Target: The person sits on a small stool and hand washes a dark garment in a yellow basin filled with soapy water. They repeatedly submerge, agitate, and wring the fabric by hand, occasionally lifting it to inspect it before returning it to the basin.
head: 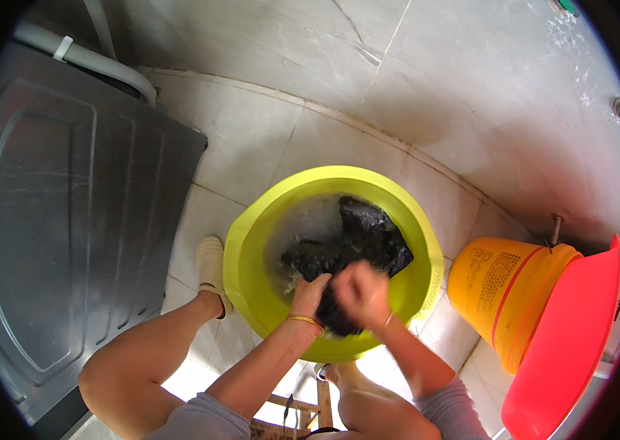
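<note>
A yellow-green plastic basin (249,242) stands on the tiled floor in front of me, with cloudy water (310,214) in it. Wet black cloth (373,231) lies partly in the water, bunched toward the basin's near side. My left hand (310,300), with a gold bracelet at the wrist, grips a part of the cloth. Against the same bunch is my right hand (362,294), blurred, its fingers curled; whether it holds the cloth cannot be told.
A grey appliance panel (79,209) with a ribbed hose (95,60) stands at the left. At the right are an orange bucket (486,286) bearing writing and a red plastic basin (568,341). A tiled wall (425,71) rises beyond. Part of a wooden stool (324,404) shows below.
</note>
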Action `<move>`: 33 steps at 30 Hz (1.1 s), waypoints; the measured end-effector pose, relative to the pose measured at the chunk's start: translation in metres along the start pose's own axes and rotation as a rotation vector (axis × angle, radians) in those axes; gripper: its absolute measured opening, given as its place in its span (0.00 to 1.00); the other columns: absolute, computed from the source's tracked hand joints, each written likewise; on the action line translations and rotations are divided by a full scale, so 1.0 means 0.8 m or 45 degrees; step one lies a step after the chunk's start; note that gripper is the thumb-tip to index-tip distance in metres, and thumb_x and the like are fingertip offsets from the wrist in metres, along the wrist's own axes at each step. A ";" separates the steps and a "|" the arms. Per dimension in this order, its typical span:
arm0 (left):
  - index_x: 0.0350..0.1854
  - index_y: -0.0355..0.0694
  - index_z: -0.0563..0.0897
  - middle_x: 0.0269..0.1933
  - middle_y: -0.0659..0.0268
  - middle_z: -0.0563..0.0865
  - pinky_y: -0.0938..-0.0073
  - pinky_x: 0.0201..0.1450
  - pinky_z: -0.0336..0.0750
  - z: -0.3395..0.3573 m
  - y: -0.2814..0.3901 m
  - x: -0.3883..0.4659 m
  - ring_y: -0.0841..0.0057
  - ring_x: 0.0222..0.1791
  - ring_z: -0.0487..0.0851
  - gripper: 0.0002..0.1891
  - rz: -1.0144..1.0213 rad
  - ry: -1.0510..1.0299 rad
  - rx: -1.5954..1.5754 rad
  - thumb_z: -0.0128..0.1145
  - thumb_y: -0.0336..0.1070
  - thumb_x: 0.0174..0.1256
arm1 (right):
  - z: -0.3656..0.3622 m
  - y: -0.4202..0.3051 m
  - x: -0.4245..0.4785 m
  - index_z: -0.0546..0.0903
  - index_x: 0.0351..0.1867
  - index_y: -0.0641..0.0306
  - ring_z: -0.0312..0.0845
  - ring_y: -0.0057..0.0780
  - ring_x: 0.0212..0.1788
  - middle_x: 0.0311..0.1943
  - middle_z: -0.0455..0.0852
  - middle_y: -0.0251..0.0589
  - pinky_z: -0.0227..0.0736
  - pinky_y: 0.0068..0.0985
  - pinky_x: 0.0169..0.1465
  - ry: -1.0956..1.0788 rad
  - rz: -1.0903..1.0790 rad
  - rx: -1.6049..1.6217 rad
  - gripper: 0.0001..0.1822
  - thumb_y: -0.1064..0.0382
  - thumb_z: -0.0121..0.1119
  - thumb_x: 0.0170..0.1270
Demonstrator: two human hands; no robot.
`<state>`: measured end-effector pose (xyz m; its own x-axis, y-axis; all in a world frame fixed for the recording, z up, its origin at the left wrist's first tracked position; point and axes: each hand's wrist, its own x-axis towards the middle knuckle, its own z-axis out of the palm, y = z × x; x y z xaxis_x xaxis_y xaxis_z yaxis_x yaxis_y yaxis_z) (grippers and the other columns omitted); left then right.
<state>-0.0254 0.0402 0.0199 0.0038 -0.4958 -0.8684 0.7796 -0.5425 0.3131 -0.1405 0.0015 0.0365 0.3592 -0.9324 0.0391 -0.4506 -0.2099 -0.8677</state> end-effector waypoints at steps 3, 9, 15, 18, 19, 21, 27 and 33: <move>0.41 0.34 0.78 0.40 0.69 0.81 0.79 0.44 0.73 0.041 0.004 -0.036 0.81 0.39 0.78 0.13 0.344 -0.174 0.194 0.53 0.22 0.51 | -0.023 0.102 0.010 0.74 0.27 0.63 0.75 0.44 0.23 0.19 0.77 0.46 0.70 0.33 0.27 0.202 0.393 -0.451 0.07 0.64 0.54 0.60; 0.42 0.33 0.78 0.40 0.67 0.81 0.78 0.45 0.71 0.044 0.033 -0.028 0.80 0.39 0.77 0.14 0.723 -0.008 0.388 0.63 0.33 0.55 | -0.037 0.113 -0.003 0.77 0.29 0.68 0.71 0.26 0.23 0.19 0.77 0.42 0.67 0.24 0.31 0.493 0.695 0.074 0.11 0.60 0.58 0.61; 0.55 0.22 0.66 0.53 0.39 0.72 0.66 0.55 0.67 -0.036 0.015 0.098 0.52 0.53 0.73 0.36 0.829 0.228 1.474 0.57 0.54 0.57 | -0.005 0.085 -0.007 0.73 0.53 0.55 0.62 0.50 0.55 0.55 0.64 0.51 0.62 0.38 0.56 0.304 0.347 -0.368 0.27 0.56 0.65 0.50; 0.62 0.19 0.53 0.57 0.31 0.66 0.64 0.58 0.66 -0.023 -0.003 0.128 0.45 0.55 0.70 0.50 0.657 0.316 1.930 0.56 0.61 0.54 | 0.020 0.084 -0.022 0.71 0.56 0.48 0.59 0.52 0.56 0.56 0.64 0.47 0.58 0.41 0.58 -0.056 0.296 -0.807 0.34 0.53 0.69 0.43; 0.62 0.19 0.53 0.57 0.32 0.66 0.63 0.58 0.66 -0.020 -0.003 0.140 0.46 0.55 0.70 0.49 0.600 0.324 2.025 0.56 0.61 0.54 | 0.026 0.099 -0.023 0.69 0.57 0.46 0.62 0.51 0.54 0.55 0.65 0.46 0.62 0.41 0.55 -0.107 0.317 -0.813 0.36 0.52 0.69 0.43; 0.63 0.21 0.53 0.56 0.35 0.68 0.62 0.57 0.67 -0.011 0.000 0.162 0.47 0.54 0.71 0.49 0.502 0.324 2.128 0.57 0.61 0.53 | 0.035 0.126 -0.012 0.68 0.58 0.47 0.64 0.52 0.52 0.54 0.66 0.45 0.64 0.41 0.53 -0.211 0.431 -0.778 0.36 0.52 0.69 0.43; 0.58 0.29 0.64 0.51 0.44 0.77 0.62 0.54 0.70 -0.015 0.012 0.206 0.52 0.52 0.75 0.38 0.487 0.291 2.330 0.59 0.54 0.53 | 0.040 0.183 0.021 0.70 0.54 0.54 0.73 0.49 0.46 0.44 0.76 0.49 0.69 0.37 0.49 -0.437 0.512 -0.665 0.31 0.53 0.68 0.47; 0.61 0.38 0.67 0.56 0.55 0.76 0.64 0.60 0.66 -0.012 0.011 0.153 0.65 0.56 0.74 0.37 0.276 -0.109 0.600 0.49 0.64 0.58 | 0.004 0.123 0.017 0.77 0.24 0.64 0.72 0.43 0.37 0.27 0.77 0.40 0.66 0.34 0.45 0.339 0.142 -0.011 0.18 0.58 0.73 0.38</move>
<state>-0.0119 -0.0192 -0.0873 0.0669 -0.6736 -0.7361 0.4000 -0.6577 0.6383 -0.1775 -0.0310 -0.0502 0.0803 -0.9941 0.0731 -0.4829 -0.1029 -0.8696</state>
